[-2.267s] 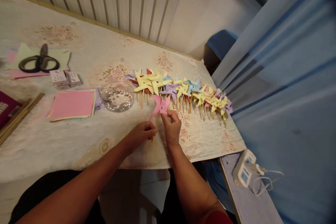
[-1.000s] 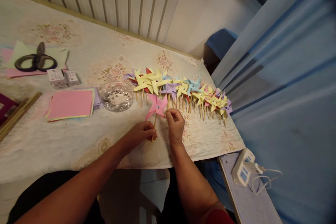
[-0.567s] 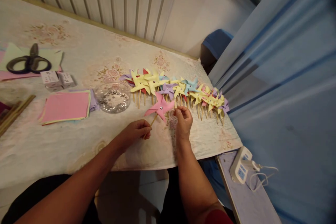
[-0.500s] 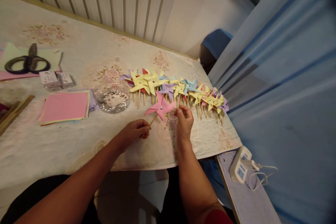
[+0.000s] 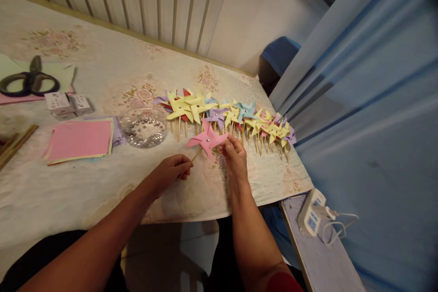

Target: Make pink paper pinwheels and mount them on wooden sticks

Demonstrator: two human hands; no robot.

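Observation:
A pink paper pinwheel (image 5: 207,139) with a silver centre is held up over the near part of the table, its blades facing up. My left hand (image 5: 178,167) is closed around its thin wooden stick, below the blades. Just right of the pinwheel, my right hand (image 5: 235,153) has its fingers curled at the tip of the right blade. Whether they pinch that tip is not clear. Behind both hands lies a long row of finished pinwheels (image 5: 215,117) in yellow, purple, blue, red and pink, sticks pointing towards me.
A clear round dish (image 5: 143,143) of small metal pieces lies left of the row. Beyond it are stacked pink paper squares (image 5: 80,139), small boxes (image 5: 59,103), dark-handled scissors (image 5: 36,80) and wooden sticks (image 5: 20,145). A white power strip (image 5: 312,212) rests on a lower surface at right.
The view has shifted slightly, so the whole scene sits a little further left. My right hand's fingers have come closer to the pink pinwheel's right blade. My left hand keeps its hold.

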